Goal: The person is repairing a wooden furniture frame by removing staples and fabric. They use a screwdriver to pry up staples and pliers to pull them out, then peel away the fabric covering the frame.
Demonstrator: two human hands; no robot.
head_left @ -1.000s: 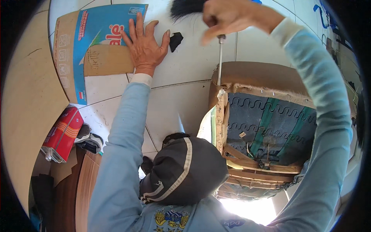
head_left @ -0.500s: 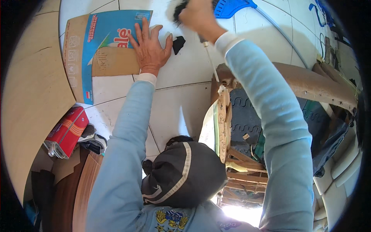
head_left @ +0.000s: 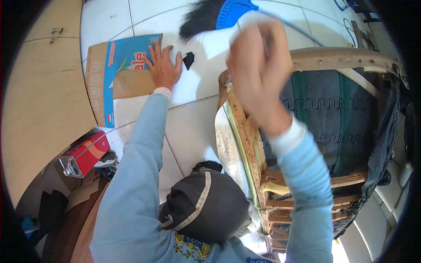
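My left hand point(head_left: 165, 70) lies open with fingers spread, pressing on the right part of a flat piece of cardboard point(head_left: 125, 83) with a blue printed face and torn brown areas. Just right of its thumb, a small black scrap point(head_left: 188, 60) is on the tiles. My right hand point(head_left: 261, 76) is raised over the left edge of an upturned seat frame point(head_left: 242, 131). It is blurred, with its fingers curled closed; whatever they hold is hidden.
The seat frame has dark webbing, zigzag springs point(head_left: 324, 104) and bare wooden slats. A broom with a blue head point(head_left: 234, 13) and black bristles lies at the far side. Left are a large wooden panel point(head_left: 44, 109) and a red tin point(head_left: 90, 151).
My right hand has come nearer, from beside the broom to above the seat frame. The thin-shafted tool seen in it before no longer shows. My left hand stays on the cardboard.
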